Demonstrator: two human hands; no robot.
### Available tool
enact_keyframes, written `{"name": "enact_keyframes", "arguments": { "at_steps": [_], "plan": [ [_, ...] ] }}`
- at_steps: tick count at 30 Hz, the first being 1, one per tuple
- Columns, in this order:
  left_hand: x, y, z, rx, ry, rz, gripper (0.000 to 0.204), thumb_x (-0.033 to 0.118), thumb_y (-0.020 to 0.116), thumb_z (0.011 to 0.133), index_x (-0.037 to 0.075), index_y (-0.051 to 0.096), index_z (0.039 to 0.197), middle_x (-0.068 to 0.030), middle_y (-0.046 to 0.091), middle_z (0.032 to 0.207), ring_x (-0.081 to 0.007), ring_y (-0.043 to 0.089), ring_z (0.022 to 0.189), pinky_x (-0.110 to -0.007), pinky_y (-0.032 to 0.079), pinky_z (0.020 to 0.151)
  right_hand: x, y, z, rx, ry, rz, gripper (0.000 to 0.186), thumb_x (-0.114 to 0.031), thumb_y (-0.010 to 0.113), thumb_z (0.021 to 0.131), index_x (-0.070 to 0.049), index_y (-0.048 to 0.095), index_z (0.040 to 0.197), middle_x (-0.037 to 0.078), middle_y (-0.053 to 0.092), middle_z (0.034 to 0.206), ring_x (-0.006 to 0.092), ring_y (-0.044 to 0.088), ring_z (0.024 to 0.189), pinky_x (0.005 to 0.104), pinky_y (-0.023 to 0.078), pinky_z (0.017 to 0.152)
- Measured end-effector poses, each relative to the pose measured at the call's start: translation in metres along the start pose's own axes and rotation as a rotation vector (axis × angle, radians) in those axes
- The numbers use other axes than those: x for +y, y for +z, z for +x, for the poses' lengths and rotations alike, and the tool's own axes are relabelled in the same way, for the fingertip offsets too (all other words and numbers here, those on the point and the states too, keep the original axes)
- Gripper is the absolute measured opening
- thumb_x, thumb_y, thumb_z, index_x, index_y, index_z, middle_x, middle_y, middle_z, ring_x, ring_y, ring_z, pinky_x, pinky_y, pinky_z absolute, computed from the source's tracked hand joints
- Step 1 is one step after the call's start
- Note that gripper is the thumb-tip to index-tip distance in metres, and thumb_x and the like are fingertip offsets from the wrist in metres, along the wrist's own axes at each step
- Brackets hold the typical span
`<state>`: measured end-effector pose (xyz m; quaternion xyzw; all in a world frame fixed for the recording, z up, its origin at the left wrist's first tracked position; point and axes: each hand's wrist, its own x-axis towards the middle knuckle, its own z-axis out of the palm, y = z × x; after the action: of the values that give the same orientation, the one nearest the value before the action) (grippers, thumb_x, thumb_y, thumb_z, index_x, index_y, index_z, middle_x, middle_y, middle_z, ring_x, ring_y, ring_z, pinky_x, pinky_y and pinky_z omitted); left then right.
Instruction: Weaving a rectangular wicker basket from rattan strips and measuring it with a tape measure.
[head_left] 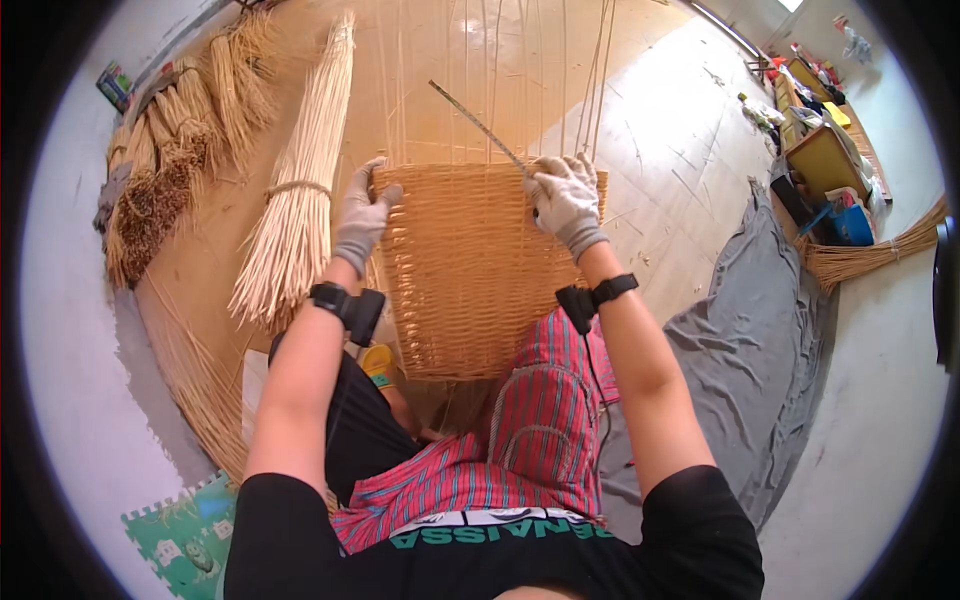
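Note:
A woven wicker panel (460, 270) stands before me, its long bare stakes (490, 90) running up and away from its top edge. My left hand (363, 212), in a pale work glove, is closed on the panel's upper left edge, thumb across the front. At the upper right corner my right hand (567, 203), gloved too, is closed around the lower end of a thin, straight, dark strip (475, 122). That strip slants up to the left over the stakes. I cannot make out its exact kind. The right fingers also rest against the panel's top edge.
Left of the panel lies a tied bundle of pale wicker rods (295, 200), with more bundles (160, 170) by the wall. A grey cloth (750, 370) spreads over the floor at right. Beyond it are another rod bundle (870, 250) and a blue container (850, 222).

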<state>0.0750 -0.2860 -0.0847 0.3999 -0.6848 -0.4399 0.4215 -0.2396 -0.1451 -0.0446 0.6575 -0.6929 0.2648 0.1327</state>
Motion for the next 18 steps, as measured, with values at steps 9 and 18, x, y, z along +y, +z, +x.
{"name": "enact_keyframes", "arguments": {
  "at_steps": [9, 18],
  "plan": [
    [-0.044, 0.058, -0.233, 0.144, -0.507, 0.011, 0.084, -0.006, 0.082, 0.068, 0.001, 0.040, 0.141, -0.0161, 0.061, 0.128, -0.0282, 0.062, 0.115, -0.036, 0.052, 0.099, 0.001, -0.008, 0.009, -0.368, 0.027, -0.078, 0.032, -0.040, 0.057, 0.093, -0.019, 0.078, 0.106, 0.003, 0.060, 0.140, 0.0311, 0.046, 0.136, 0.0482, 0.021, 0.122],
    [-0.080, 0.045, -0.269, 0.147, -0.468, 0.014, 0.078, -0.008, 0.079, 0.069, 0.004, 0.047, 0.139, -0.0140, 0.066, 0.122, -0.0261, 0.064, 0.113, -0.036, 0.052, 0.096, -0.057, 0.006, -0.002, -0.342, 0.528, 0.285, 0.065, -0.053, 0.036, 0.104, -0.008, 0.074, 0.076, 0.011, 0.071, 0.086, 0.0301, 0.064, 0.084, 0.0410, 0.050, 0.081]
  ]
}}
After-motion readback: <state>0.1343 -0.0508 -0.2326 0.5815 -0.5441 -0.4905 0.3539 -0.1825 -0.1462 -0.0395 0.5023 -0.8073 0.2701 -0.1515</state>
